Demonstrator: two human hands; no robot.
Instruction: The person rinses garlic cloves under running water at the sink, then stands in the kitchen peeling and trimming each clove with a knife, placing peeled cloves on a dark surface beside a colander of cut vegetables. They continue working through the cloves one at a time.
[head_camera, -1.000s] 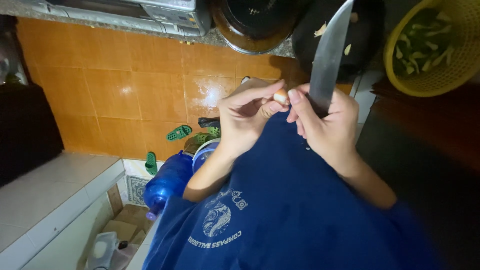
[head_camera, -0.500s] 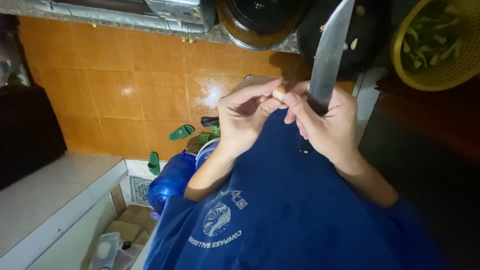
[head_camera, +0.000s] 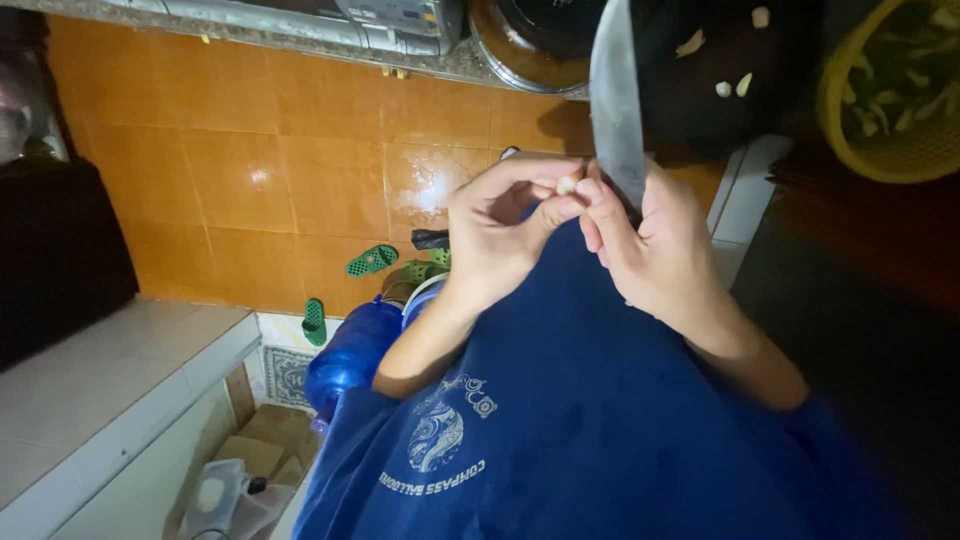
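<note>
Nearest the camera, the person's dark blue shirt (head_camera: 600, 430) fills the lower frame, with both forearms rising from it toward the middle of the view. The left hand (head_camera: 500, 235) is curled closed, its thumb and fingertips pinching a small pale clove, apparently garlic (head_camera: 567, 185), just above the knuckles. The right hand (head_camera: 655, 250) is wrapped closed around the handle of a large knife (head_camera: 617, 95), whose broad blade points up and away, its base touching or just beside the clove.

The work in hand appears to be peeling or trimming the clove. To do it well, the blade's heel should do the work in short, shallow strokes, with the left thumb kept behind the edge and the clove turned a little between cuts; so long a blade is awkward on so small a piece, so a slip toward the fingers is the main hazard.

The clove looks off-white, smooth and very small, mostly hidden by the fingertips.

Farther off, a dark pan (head_camera: 730, 70) holds a few pale cloves, and a yellow basket (head_camera: 880, 110) sits at the far right.
</note>
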